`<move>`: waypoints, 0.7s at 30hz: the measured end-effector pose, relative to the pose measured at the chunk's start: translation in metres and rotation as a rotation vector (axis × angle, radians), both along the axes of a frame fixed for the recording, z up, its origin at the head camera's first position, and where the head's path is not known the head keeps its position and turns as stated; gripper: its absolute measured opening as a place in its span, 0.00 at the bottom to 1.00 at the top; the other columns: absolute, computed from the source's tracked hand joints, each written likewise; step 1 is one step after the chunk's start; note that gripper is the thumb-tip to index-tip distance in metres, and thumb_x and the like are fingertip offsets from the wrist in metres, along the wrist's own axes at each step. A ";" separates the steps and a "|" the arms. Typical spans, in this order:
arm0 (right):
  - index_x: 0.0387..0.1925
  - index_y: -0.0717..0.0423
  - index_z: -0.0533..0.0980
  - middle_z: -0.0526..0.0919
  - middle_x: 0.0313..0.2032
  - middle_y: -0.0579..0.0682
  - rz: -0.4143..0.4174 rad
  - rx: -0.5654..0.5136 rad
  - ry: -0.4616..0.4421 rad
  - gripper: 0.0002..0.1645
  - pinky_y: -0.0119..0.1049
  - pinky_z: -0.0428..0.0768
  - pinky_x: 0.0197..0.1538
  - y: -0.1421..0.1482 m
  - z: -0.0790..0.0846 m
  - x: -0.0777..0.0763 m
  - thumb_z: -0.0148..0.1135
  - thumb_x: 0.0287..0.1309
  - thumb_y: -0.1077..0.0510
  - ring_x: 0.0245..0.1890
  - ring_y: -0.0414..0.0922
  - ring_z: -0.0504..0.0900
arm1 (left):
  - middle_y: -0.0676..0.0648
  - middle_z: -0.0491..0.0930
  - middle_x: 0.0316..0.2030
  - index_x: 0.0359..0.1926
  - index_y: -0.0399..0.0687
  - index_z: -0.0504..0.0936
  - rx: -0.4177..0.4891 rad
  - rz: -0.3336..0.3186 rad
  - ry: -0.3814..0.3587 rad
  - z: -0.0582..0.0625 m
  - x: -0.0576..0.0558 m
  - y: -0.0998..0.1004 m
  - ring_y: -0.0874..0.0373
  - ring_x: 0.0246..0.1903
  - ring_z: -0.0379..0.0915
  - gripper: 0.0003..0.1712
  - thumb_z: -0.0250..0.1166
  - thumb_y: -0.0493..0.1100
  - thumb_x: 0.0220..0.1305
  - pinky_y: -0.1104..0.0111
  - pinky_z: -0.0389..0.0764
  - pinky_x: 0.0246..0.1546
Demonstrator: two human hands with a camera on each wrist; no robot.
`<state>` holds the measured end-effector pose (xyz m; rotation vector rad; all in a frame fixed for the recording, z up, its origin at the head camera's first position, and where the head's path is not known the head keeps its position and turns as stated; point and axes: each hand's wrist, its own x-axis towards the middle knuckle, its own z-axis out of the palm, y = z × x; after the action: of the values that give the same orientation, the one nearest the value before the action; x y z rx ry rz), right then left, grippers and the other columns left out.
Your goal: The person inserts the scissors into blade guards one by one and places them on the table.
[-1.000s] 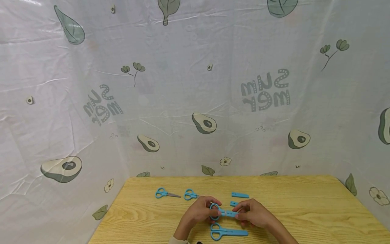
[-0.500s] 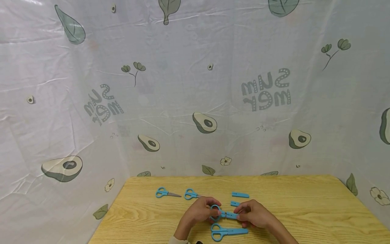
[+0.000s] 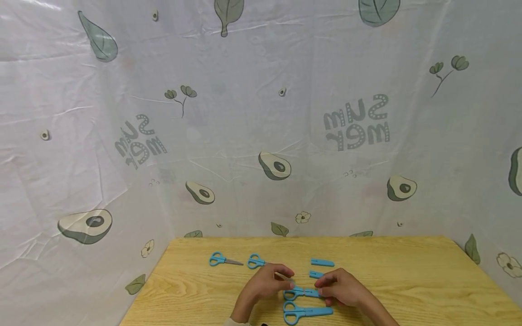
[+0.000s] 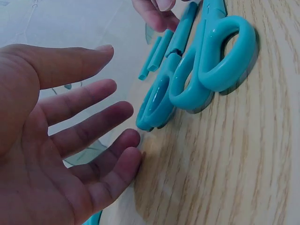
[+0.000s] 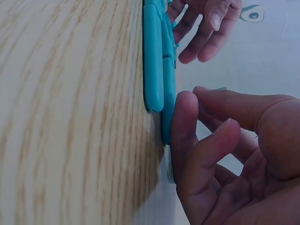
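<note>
I see the left hand (image 3: 266, 281) spread, right hand (image 3: 343, 289) loose, by the farther capped scissors (image 3: 299, 291) (probably light, stiff, slick); I'd grip handle (image 4: 146, 124) and cap (image 3: 312, 293).

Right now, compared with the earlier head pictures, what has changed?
The middle scissors have moved toward the person and now lie beside the nearest scissors. The left hand has let go of their handles. The right hand stays by their cover; whether it still touches is unclear. The nearest scissors, two far scissors and two loose covers stayed put.
</note>
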<state>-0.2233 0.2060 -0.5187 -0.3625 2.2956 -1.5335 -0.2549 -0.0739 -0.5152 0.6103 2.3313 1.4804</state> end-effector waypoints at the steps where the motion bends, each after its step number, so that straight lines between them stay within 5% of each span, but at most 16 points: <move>1: 0.52 0.70 0.84 0.88 0.34 0.49 -0.004 0.004 -0.002 0.14 0.26 0.68 0.21 0.000 0.001 0.000 0.65 0.72 0.64 0.24 0.38 0.83 | 0.43 0.89 0.52 0.53 0.42 0.90 -0.003 0.003 -0.003 0.000 0.000 -0.001 0.49 0.48 0.87 0.13 0.74 0.37 0.68 0.61 0.88 0.46; 8: 0.53 0.66 0.86 0.89 0.42 0.48 -0.047 0.051 -0.014 0.15 0.29 0.71 0.24 0.002 0.006 0.002 0.68 0.71 0.61 0.30 0.42 0.87 | 0.41 0.89 0.53 0.54 0.42 0.90 -0.020 -0.002 0.024 0.002 -0.003 -0.007 0.48 0.48 0.87 0.15 0.75 0.40 0.68 0.58 0.88 0.48; 14: 0.53 0.68 0.85 0.90 0.46 0.52 -0.022 0.061 0.038 0.15 0.43 0.89 0.38 0.010 0.008 -0.002 0.68 0.71 0.60 0.41 0.48 0.90 | 0.39 0.87 0.57 0.57 0.40 0.88 -0.050 -0.007 0.050 0.006 -0.006 -0.015 0.45 0.51 0.86 0.17 0.74 0.41 0.70 0.53 0.88 0.53; 21: 0.53 0.63 0.86 0.89 0.45 0.51 -0.010 0.089 0.123 0.19 0.41 0.87 0.43 0.022 -0.002 -0.009 0.70 0.72 0.51 0.43 0.46 0.86 | 0.39 0.87 0.56 0.57 0.40 0.87 -0.061 0.005 0.082 0.007 -0.007 -0.020 0.45 0.51 0.84 0.19 0.75 0.42 0.69 0.53 0.87 0.53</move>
<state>-0.2327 0.2279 -0.5206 -0.4330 2.4542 -1.4454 -0.2616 -0.0935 -0.5082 0.6616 2.4318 1.4057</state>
